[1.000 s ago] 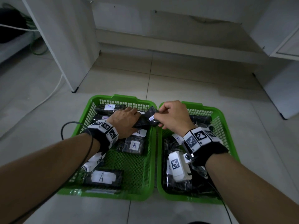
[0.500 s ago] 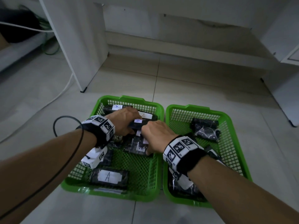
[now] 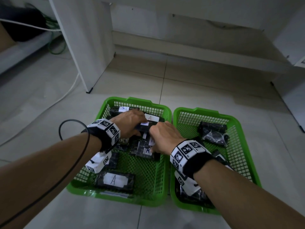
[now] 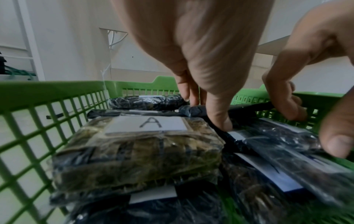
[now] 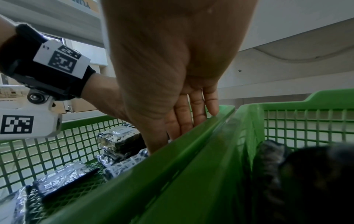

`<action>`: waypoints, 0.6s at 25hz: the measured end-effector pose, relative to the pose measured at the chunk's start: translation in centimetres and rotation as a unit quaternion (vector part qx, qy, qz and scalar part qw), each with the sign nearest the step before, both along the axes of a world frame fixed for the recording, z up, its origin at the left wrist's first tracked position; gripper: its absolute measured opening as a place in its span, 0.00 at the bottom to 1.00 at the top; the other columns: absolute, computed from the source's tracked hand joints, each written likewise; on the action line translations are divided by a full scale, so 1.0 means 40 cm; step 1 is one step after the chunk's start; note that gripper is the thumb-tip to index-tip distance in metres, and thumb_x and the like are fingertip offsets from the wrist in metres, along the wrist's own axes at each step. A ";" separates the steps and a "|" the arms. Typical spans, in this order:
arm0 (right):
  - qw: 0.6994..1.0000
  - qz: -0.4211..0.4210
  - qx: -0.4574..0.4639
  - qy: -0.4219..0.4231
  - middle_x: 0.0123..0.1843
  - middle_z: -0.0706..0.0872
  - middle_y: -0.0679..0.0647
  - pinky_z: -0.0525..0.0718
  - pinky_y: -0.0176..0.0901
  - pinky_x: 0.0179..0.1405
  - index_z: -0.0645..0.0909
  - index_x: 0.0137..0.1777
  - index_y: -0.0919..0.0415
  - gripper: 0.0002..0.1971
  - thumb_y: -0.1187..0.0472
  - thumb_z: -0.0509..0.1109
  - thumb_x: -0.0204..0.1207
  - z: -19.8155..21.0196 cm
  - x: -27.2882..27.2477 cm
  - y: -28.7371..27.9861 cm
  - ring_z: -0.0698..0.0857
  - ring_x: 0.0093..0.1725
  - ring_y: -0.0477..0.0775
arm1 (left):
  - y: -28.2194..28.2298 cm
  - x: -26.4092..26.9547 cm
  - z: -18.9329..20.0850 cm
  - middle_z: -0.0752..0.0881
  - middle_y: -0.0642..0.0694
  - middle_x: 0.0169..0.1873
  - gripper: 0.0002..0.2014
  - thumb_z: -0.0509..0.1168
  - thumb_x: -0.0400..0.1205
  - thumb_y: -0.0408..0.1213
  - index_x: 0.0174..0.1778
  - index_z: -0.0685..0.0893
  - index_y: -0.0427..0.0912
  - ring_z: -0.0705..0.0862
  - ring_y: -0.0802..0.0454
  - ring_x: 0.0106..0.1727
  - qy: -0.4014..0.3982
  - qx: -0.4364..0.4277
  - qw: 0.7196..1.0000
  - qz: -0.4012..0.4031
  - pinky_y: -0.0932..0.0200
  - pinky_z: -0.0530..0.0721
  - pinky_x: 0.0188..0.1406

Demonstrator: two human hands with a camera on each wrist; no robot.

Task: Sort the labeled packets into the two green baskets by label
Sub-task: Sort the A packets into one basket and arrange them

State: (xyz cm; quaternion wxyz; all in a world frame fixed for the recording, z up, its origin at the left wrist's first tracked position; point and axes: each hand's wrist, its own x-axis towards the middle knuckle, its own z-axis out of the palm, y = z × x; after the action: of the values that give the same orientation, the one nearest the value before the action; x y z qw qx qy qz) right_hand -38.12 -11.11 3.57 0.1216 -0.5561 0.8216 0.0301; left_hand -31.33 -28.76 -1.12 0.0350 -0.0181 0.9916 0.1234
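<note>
Two green baskets stand side by side on the floor. The left basket [image 3: 137,100] holds several black wrapped packets labelled A [image 3: 113,180] [image 4: 145,136]. The right basket [image 3: 198,111] holds more black packets [image 3: 212,132]. Both hands hang over the back of the left basket. My left hand [image 3: 138,125] [image 4: 205,111] pinches the left end of a long black packet [image 3: 142,128] [image 4: 247,108]; I cannot read the letter on its small label. My right hand [image 3: 162,134] [image 5: 191,115] rests its fingers [image 4: 283,94] on the packet's right end, thumb apart on a lower packet.
A white cabinet panel [image 3: 89,63] stands behind the baskets at the left, with a white cable [image 3: 66,93] across the floor. More white furniture [image 3: 293,104] stands at the right. In the right wrist view the baskets' touching rims [image 5: 191,145] hide my fingertips.
My right hand has moved left from the gap between the baskets into the left basket. The packet held between both hands now sits lower, over the A packets.
</note>
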 end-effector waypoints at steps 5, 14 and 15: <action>1.000 0.000 -0.006 -0.007 0.50 0.87 0.55 0.77 0.44 0.58 0.85 0.54 0.61 0.18 0.53 0.84 0.71 0.011 0.002 0.007 0.85 0.53 0.57 | -0.001 0.008 0.008 0.82 0.48 0.63 0.29 0.79 0.70 0.40 0.68 0.81 0.44 0.77 0.49 0.66 0.005 -0.013 1.000 0.007 0.51 0.76 0.70; 0.990 -0.012 0.035 -0.135 0.43 0.89 0.55 0.85 0.44 0.38 0.89 0.43 0.59 0.06 0.61 0.83 0.69 -0.034 0.143 -0.063 0.89 0.44 0.59 | -0.009 0.207 0.096 0.87 0.53 0.39 0.08 0.64 0.72 0.45 0.43 0.83 0.51 0.86 0.48 0.41 -0.046 -0.050 0.996 0.054 0.53 0.85 0.41; 0.985 0.000 0.063 -0.162 0.46 0.90 0.56 0.86 0.44 0.40 0.90 0.45 0.59 0.08 0.60 0.85 0.69 -0.048 0.168 -0.076 0.89 0.45 0.57 | -0.005 0.239 0.103 0.87 0.53 0.37 0.10 0.61 0.72 0.47 0.42 0.85 0.50 0.87 0.47 0.40 -0.091 -0.063 0.992 0.061 0.52 0.87 0.40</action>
State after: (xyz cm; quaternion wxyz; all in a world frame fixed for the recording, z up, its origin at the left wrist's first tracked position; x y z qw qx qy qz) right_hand -31.41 -14.14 1.67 0.2877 -0.5449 0.7876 -0.0092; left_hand -21.77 -28.97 2.99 0.1162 -0.0921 0.9871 0.0608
